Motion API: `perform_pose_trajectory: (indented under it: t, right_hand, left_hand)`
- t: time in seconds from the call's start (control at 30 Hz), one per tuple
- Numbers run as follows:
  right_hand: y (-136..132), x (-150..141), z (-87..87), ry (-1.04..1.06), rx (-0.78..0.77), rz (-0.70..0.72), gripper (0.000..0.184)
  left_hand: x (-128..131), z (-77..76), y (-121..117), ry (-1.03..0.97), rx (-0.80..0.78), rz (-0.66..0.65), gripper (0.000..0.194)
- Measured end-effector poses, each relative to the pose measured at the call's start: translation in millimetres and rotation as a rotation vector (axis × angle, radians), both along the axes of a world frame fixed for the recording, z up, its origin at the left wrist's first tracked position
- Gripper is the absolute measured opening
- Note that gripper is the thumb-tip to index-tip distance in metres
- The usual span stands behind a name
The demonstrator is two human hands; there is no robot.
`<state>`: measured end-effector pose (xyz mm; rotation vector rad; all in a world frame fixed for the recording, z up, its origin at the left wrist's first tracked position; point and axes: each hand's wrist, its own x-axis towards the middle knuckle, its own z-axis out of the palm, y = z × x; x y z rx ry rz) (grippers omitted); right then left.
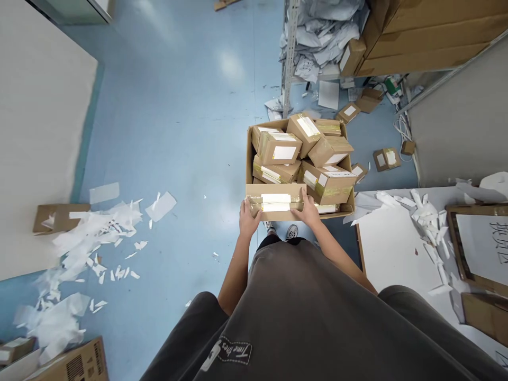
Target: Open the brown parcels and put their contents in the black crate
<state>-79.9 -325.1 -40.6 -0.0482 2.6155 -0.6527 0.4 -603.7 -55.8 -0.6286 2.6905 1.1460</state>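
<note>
In front of my body I carry an open cardboard carton point(250, 153) heaped with several small taped parcels point(304, 153), each with a white label. My left hand point(249, 219) grips the lower left corner of its near wall, a taped stretch of cardboard point(273, 202). My right hand point(306, 209) holds the same wall further right, with the fingers over its top edge. The parcels lie tilted and stacked at odd angles. The carton's underside is hidden.
Below the carton, my shoes point(291, 232) show on a blue floor scattered with white paper scraps point(95, 238). A metal shelf point(291, 47) with crumpled white packing stands ahead. A white table point(397, 243) sits to the right, and loose parcels point(387, 159) lie on the floor.
</note>
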Motion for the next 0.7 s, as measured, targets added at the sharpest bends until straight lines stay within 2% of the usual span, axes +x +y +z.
perform_pose_trajectory:
  t: [0.17, 0.27, 0.37, 0.5, 0.6, 0.7]
  right_hand:
    - [13, -1, 0.9, 0.034, -0.071, 0.030, 0.102]
    - [23, -11, 4.1, 0.109, -0.103, 0.024, 0.098]
    - [27, -35, 9.6, 0.202, -0.098, 0.012, 0.094]
    - [17, -88, 21.6, 0.308, -0.088, -0.001, 0.091]
    - [1, -136, 28.2, 0.377, -0.083, -0.004, 0.091]
    - [-15, -185, 24.8, 0.427, -0.063, 0.000, 0.092]
  left_hand:
    - [-11, 10.0, 6, 0.018, -0.104, 0.051, 0.089]
    - [-37, 24.0, 7, 0.097, -0.174, 0.042, 0.087]
    - [-84, 38.1, 6, 0.199, -0.209, -0.057, 0.084]
    - [-166, 47.6, 3, 0.246, -0.188, -0.169, 0.089]
    - [-225, 43.0, -2, 0.247, -0.163, -0.216, 0.092]
    - [-278, 26.3, -10, 0.237, -0.112, -0.244, 0.098]
